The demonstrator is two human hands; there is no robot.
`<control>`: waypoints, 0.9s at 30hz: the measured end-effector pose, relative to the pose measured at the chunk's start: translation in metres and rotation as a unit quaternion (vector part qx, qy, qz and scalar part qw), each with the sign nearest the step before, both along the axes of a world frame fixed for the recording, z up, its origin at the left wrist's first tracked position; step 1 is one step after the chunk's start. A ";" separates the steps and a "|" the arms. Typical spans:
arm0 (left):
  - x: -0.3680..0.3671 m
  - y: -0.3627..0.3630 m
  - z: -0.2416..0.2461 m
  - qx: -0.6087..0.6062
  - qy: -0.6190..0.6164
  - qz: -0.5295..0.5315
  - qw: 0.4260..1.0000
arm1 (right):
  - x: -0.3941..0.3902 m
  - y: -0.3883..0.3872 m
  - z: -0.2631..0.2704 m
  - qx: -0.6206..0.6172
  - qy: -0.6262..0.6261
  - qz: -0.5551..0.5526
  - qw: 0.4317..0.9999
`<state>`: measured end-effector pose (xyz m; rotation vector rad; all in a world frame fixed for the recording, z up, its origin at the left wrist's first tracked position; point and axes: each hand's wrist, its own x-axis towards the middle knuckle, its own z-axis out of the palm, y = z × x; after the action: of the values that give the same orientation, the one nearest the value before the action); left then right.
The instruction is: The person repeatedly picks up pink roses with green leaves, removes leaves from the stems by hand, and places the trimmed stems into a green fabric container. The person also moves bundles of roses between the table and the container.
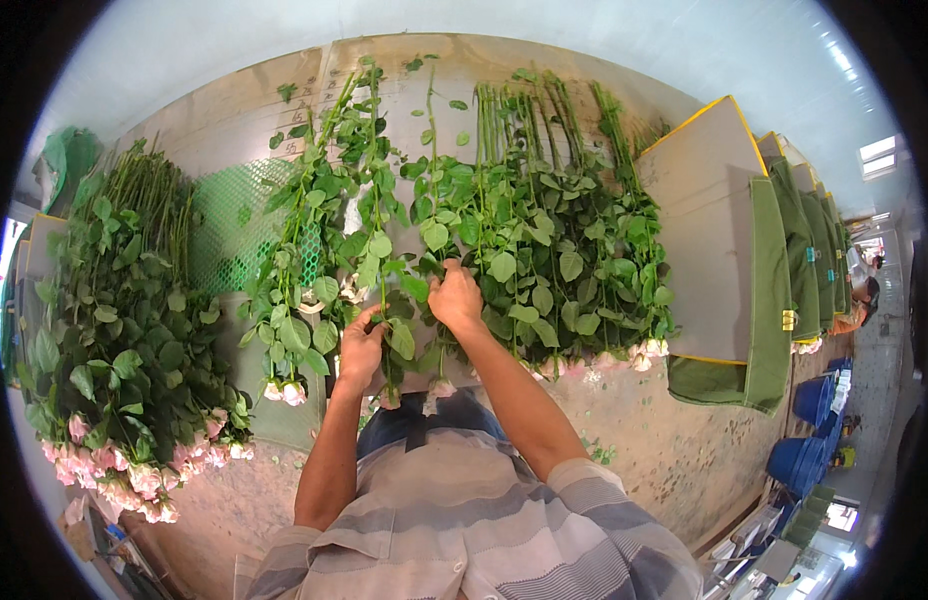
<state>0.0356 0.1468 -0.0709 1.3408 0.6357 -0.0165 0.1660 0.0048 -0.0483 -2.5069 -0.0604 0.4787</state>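
Note:
My left hand (361, 349) pinches the leafy stem of a long rose (378, 217) between thumb and fingers. That rose's pale pink bloom (389, 397) hangs over the table's near edge. Just right of it, my right hand (458, 300) reaches into the leaves of another single rose (432, 180), its fingertips partly hidden by foliage. A small group of roses (291, 330) with pale blooms lies left of my left hand. To the right, a wide row of roses (554, 247) lies side by side, cut ends away from me.
A large heap of pink roses (133, 315) fills the left side, beside green plastic netting (231, 217). Length marks (302, 112) are written on the table. Grey boards with green cloth flaps (771, 292) stand at the right. Blue buckets (798, 461) and a person (854, 307) are beyond.

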 end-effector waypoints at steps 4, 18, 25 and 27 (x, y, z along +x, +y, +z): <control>-0.005 0.006 -0.021 0.055 0.018 -0.017 0.998 | 0.014 0.007 -0.007 -0.089 0.043 0.032 0.995; -0.011 -0.002 -0.022 0.150 0.041 -0.041 0.987 | 0.041 -0.059 0.072 0.145 -0.060 -0.062 0.986; -0.005 -0.011 -0.013 0.155 0.061 -0.057 0.984 | 0.068 -0.086 0.041 -0.010 0.027 -0.069 0.997; -0.005 -0.014 -0.017 0.120 0.072 -0.046 0.989 | 0.071 -0.089 0.033 -0.068 0.038 -0.051 0.996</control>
<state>0.0309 0.1326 -0.0882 1.6117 0.7129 -0.1153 0.2366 -0.0845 -0.0157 -2.6060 0.1327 0.5518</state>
